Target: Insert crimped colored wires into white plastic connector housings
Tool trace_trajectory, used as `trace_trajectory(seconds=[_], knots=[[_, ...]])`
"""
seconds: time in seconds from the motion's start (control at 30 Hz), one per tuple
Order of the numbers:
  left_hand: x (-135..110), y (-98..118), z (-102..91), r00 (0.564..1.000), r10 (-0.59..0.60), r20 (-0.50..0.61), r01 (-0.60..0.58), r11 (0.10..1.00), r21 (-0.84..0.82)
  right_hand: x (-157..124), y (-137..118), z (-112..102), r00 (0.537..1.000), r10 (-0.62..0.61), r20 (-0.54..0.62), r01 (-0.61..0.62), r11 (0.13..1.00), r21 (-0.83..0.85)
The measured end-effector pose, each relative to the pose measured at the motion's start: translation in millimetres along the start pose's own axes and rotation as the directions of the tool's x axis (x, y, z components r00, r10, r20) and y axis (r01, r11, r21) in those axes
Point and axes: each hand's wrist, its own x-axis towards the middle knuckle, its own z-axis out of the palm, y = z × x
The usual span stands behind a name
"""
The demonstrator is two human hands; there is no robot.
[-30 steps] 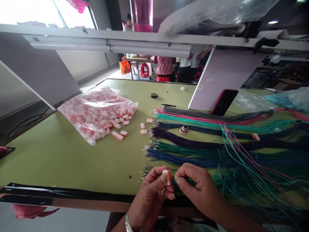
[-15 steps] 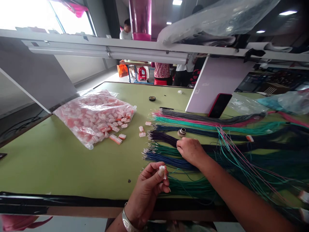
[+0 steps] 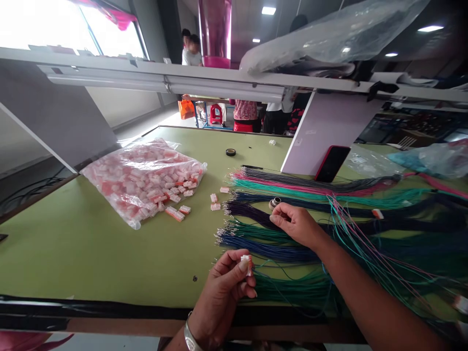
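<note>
Left hand [image 3: 229,280] pinching a small white-and-orange plastic connector [image 3: 247,265], lower centre. Right hand [image 3: 302,225], fingers bunched over thin dark-purple wires [image 3: 245,210]; can't tell if gripping any. Yanking could tangle those loose teal-and-pink strands [image 3: 337,208], right.

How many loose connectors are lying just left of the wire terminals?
3: one connector farthest back, another connector nearer and slightly left, the third connector in front of it. None seems hidden.

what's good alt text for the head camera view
The left hand pinches a small white and orange connector; the right hand is over bundles of coloured wires. A clear bag of similar connectors lies on the green table.
</note>
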Motion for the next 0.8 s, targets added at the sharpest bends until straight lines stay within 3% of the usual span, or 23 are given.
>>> trace_trajectory(seconds=[0.3, 0.43, 0.63, 0.73, 0.8], knots=[[0.0, -0.7, -0.3, 1.000, -0.003, 0.014, 0.003, 1.000, 0.001, -12.5, -29.8, -14.4, 0.992, -0.121, 0.038, 0.103, 0.944, 0.314], [-1.8, 0.1, 0.1, 1.000, 0.009, 0.010, -0.009, 1.000, -0.001, -32.2, -35.4, -18.0, 0.986, -0.156, 0.054, 0.141, 0.968, 0.209], [-3.5, -1.3, 1.9, 0.999, 0.035, 0.032, -0.036, 0.999, 0.030, -49.5, -44.1, -26.4, 0.942, -0.204, 0.265, 0.192, 0.979, 0.071], [-3.0, -3.4, 3.4, 0.999, 0.014, 0.041, -0.016, 0.998, 0.054, -50.8, -55.4, -22.5, 0.938, -0.207, 0.279, 0.220, 0.975, -0.016], [-2.9, -4.1, 4.1, 0.999, 0.011, 0.038, -0.013, 0.998, 0.060, -51.2, -62.0, -17.0, 0.935, -0.221, 0.279, 0.225, 0.974, 0.017]])
